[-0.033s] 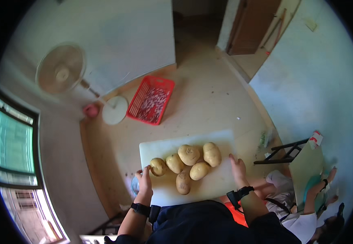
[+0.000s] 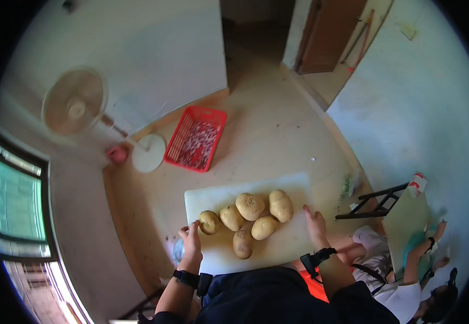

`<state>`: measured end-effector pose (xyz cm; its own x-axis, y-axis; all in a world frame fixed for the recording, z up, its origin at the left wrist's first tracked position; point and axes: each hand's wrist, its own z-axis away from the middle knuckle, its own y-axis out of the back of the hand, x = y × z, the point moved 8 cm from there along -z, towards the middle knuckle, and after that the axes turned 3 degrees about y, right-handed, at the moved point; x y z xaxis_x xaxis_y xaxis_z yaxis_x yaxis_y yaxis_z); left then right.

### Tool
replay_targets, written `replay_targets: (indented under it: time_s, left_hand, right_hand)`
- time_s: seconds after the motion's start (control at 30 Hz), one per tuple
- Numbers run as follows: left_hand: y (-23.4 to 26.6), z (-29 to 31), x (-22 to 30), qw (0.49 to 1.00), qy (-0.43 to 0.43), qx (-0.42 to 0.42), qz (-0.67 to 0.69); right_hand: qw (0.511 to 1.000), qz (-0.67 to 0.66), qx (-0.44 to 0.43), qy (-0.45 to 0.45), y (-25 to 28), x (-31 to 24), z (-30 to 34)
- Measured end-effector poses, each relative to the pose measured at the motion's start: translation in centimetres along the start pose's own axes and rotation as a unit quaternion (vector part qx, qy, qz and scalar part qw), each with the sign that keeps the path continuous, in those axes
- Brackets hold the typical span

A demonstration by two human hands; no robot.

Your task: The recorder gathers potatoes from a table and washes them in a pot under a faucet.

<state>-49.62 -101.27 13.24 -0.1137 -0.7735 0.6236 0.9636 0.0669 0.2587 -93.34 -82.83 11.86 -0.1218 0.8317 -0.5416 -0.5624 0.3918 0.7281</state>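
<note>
In the head view, a rectangular white board point(image 2: 291, 248) is held in front of the torso by both hands. The left edge of the board is gripped by the left hand point(image 2: 192, 244), with the upper digits placed just beside the leftmost potato point(image 2: 209, 222). The right edge is gripped by the right hand point(image 2: 315, 227), with the thumb pointed toward the far right corner; the fingers below the board are mostly hidden. A dark band point(image 2: 187, 278) is worn on the left wrist and a dark device point(image 2: 319, 259) on the right wrist. Six potatoes are carried on the board. The leftmost potato is located near the left edge, with the second potato point(image 2: 231, 218) beside it. The broad potato point(image 2: 250, 206) is positioned toward the far edge, and the upright potato point(image 2: 281, 206) toward the far right corner. The oval potato point(image 2: 264, 228) is set between these and the near edge; the lowest potato point(image 2: 242, 244) is located closest to the near edge. Beyond the far edge, a red crate point(image 2: 176, 144) is placed on the floor point(image 2: 267, 146), near a standing fan point(image 2: 75, 102).
</note>
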Motion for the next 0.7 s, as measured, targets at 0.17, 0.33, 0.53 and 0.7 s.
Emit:
replay_targets:
  time_s: [0.17,0.33,0.53,0.7]
  left_hand:
    - [-9.3,-5.2,7.5,0.998,-0.006,-0.054,-0.03]
    - [-21.7,-8.0,15.8,0.995,-0.028,-0.095,-0.016]
    - [-35.2,-12.1,26.3,0.994,-0.016,-0.108,-0.024]
    - [-48.1,-14.6,36.0,0.988,-0.013,-0.156,-0.009]
  right_hand:
    - [0.999,0.008,-0.006,-0.04,2.1,-3.9,-6.6]
    - [0.997,-0.012,0.035,-0.068,5.9,-7.6,-17.9]
    - [0.994,-0.024,0.04,-0.101,8.5,-13.8,-32.0]
    - [0.984,-0.012,0.164,-0.066,10.5,-17.8,-44.2]
